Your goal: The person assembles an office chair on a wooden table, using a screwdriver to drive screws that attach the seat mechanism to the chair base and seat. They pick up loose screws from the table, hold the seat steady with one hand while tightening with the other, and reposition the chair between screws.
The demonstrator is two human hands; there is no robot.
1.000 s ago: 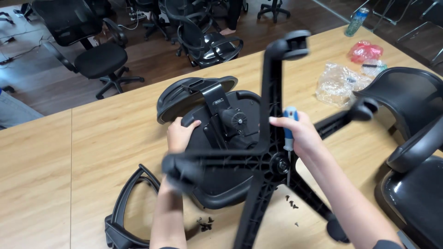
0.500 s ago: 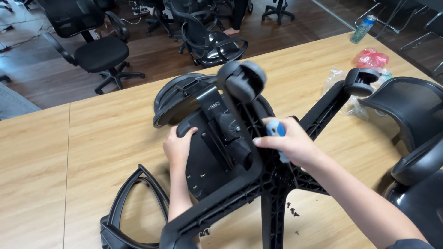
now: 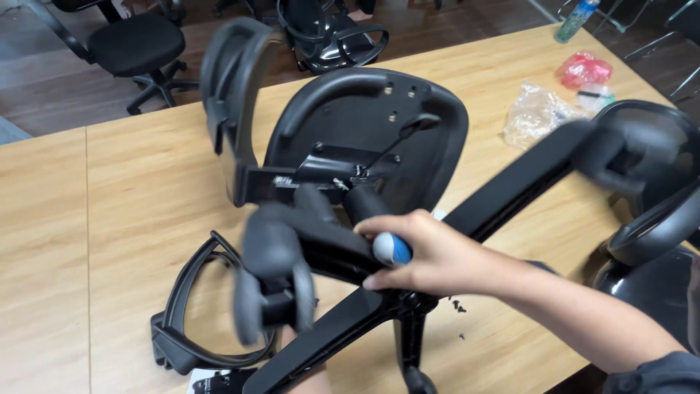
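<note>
A: Two hands are engaged, but only one is shown clearly. The right hand (image 3: 430, 255) is closed around a blue-and-white tool handle (image 3: 391, 249) and is pressed against the hub of the black star base (image 3: 408, 299), so that tool and base are gripped together.

B: Where is the star base located?

A: It is held above the wooden table (image 3: 131, 211), over the upturned seat pan (image 3: 364, 138), with its legs spread outward. One castor (image 3: 273, 292) is seen at the near leg end, blurred. The base appears to be held at the hub because the load is balanced there.

B: And the left hand?

A: Only a part of the left hand (image 3: 302, 379) is visible under the base at the bottom edge; whether it is open or closed cannot be told.

B: What else is laid out?

A: A black armrest loop (image 3: 189, 321) is lying flat at the near left. Small screws (image 3: 458, 306) are scattered near the hub. Clear and red plastic bags (image 3: 539, 109) are kept at the far right, well apart from the seat.
</note>
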